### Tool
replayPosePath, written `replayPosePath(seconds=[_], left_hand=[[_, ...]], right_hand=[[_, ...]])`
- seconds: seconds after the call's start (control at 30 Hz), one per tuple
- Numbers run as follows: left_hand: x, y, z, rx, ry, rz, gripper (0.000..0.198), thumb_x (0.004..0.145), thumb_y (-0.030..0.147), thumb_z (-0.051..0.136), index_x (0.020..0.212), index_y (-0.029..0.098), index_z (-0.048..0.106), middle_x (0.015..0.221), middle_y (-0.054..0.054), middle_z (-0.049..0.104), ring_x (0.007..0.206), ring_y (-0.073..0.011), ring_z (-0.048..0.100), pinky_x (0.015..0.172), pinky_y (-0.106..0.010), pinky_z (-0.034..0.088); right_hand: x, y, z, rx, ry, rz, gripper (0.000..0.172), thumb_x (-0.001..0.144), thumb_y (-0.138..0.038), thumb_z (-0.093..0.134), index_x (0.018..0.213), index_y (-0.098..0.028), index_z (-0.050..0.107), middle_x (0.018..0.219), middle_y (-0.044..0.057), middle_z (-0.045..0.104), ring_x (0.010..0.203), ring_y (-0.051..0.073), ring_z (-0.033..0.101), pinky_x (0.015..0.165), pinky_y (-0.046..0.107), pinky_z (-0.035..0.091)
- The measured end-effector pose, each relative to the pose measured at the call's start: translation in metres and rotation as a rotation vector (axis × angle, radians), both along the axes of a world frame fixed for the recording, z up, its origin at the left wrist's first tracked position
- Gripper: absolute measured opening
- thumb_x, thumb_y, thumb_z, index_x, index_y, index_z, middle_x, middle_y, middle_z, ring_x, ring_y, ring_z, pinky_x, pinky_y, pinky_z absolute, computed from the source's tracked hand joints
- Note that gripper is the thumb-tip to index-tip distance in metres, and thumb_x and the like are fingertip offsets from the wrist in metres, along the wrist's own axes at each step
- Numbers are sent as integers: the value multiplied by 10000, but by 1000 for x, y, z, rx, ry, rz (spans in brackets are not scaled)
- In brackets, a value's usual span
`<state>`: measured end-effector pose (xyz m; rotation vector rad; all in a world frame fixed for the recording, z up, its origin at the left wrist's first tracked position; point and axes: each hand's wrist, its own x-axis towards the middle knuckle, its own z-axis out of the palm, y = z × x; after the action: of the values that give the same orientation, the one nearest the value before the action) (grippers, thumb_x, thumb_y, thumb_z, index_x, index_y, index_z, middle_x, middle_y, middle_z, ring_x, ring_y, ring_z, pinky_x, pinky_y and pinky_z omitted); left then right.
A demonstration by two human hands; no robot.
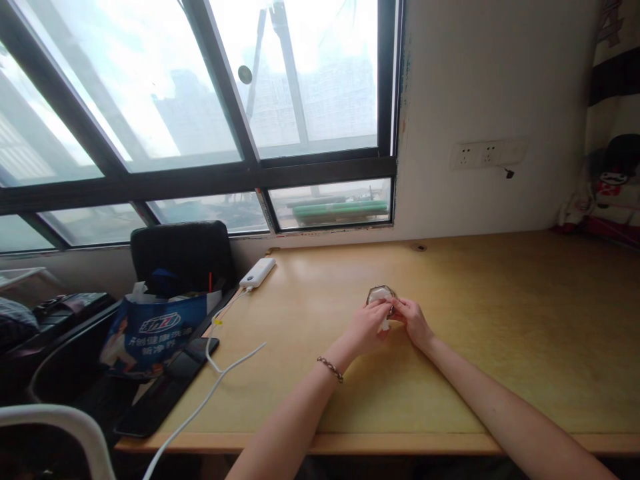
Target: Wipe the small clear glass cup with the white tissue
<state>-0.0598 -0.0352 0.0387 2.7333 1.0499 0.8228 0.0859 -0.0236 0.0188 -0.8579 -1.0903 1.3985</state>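
Observation:
Both hands meet over the wooden table around a small octagonal dish-like object [381,293] with a dark, shiny rim and a pale middle. My left hand [371,325] reaches across its near side, fingers bent together. A bit of white, tissue-like material [385,325] shows below those fingers. My right hand [411,319] is closed on the object's right edge, thumb and fingers pinching its rim. The fingers cover much of the object, so its exact kind is unclear. A braided bracelet circles my left wrist.
On the table [500,320], a white power bank [258,272] trails a white cable [219,381] along the left side. A black phone [170,390] lies at the left edge. Beyond that edge are a blue bag [150,333] and a black chair [183,250].

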Motion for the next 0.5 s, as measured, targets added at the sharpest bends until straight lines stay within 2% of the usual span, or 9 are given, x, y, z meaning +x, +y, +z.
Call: replayPosePath(seconds=[0.13,0.23,0.33,0.43,0.5], left_hand=[[-1,-1,5,-12,42,10,336,720,153,458,1053,190,468,954,-59,590,904,-182,536,821,-324,408],[-1,-3,5,41,100,69,240,737,164,457,973,187,495,892,-62,604,864,-182,547,850,-350,382],[2,-6,4,127,130,184,203,745,149,449,938,187,498,906,-75,602,951,-203,517,936,-428,292],[5,-8,4,201,137,270,320,753,98,400,1060,167,455,1059,-110,558,1112,-212,418,989,-466,201],[6,-8,4,221,131,278,422,752,65,364,1166,147,385,1178,-124,486,1193,-205,328,1004,-453,190]], right_hand=[[0,3,-4,-10,22,-32,322,626,-446,619,731,-142,633,725,38,647,674,180,589,676,308,470],[0,5,-5,-24,29,-65,318,622,-428,627,750,-137,630,751,47,649,710,183,592,690,306,471],[-1,5,-4,-40,23,-93,341,618,-438,625,762,-128,630,764,58,651,723,190,593,682,312,479],[-1,5,-2,-28,17,-97,340,628,-433,618,763,-121,631,733,58,651,704,186,594,674,313,486],[1,6,-3,-34,36,-97,336,636,-427,611,765,-119,633,719,61,654,696,186,599,673,317,488]])
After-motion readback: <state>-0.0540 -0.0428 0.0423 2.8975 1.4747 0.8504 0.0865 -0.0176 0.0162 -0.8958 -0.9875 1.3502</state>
